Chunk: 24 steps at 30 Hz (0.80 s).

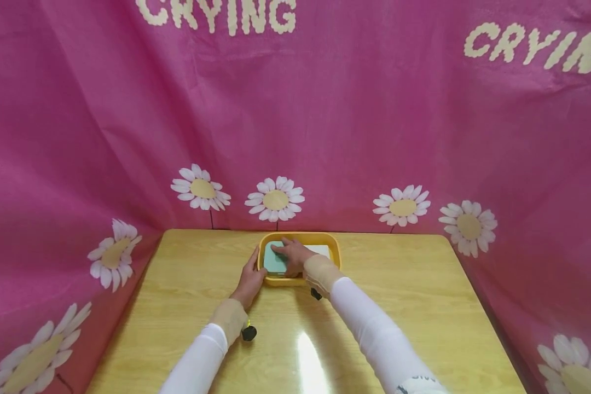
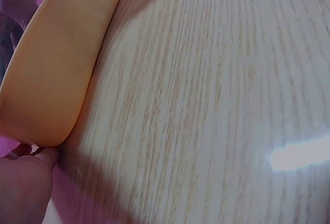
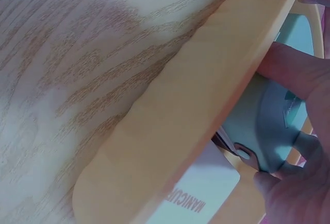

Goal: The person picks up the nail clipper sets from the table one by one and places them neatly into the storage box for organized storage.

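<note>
A mint-green case (image 1: 274, 258) with rounded corners lies in the left part of a yellow-orange tray (image 1: 300, 234). My right hand (image 1: 293, 256) reaches over the tray and grips this case, thumb on the near side and fingers across it in the right wrist view. There the case (image 3: 263, 116) shows a small strap with a snap at its edge. My left hand (image 1: 250, 282) holds the tray's left end, its thumb at the near corner. Beside the case lies a white box (image 3: 206, 180) printed with "MANICUR", partly hidden by the tray wall.
The tray stands near the far edge of a light wooden table (image 1: 399, 306). Behind and around the table hangs a pink curtain (image 1: 335, 120) with daisies and lettering. A bright reflection lies on the near tabletop.
</note>
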Available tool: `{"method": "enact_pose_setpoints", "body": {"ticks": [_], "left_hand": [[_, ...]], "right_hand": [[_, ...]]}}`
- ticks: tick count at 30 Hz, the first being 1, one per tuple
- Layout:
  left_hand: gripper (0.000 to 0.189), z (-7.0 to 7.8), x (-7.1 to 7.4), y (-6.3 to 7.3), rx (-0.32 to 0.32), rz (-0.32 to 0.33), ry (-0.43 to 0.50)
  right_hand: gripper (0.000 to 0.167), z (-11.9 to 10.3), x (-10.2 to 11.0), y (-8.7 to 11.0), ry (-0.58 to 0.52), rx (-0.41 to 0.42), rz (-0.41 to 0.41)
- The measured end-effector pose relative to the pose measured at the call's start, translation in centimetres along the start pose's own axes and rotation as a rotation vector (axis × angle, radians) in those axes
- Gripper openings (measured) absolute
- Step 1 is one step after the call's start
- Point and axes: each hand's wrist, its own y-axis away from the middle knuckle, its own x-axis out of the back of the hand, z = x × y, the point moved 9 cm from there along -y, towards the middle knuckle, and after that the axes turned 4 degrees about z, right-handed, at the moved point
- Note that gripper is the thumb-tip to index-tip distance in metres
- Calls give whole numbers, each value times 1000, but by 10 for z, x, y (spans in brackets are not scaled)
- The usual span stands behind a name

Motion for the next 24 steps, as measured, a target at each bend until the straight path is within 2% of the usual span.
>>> {"method": "enact_pose_setpoints", "body": {"ticks": [10,15,24], "left_hand": [[84,-2,-1,1,-32,-8,28],[84,-5,-1,1,-25,-8,40],[83,-3,1,0,-40,-22,44]], "right_hand": [[97,-2,1,5,33,4,21],[97,-5,0,9,78,26,29],[94,-9,1,15,49,39,20]]}}
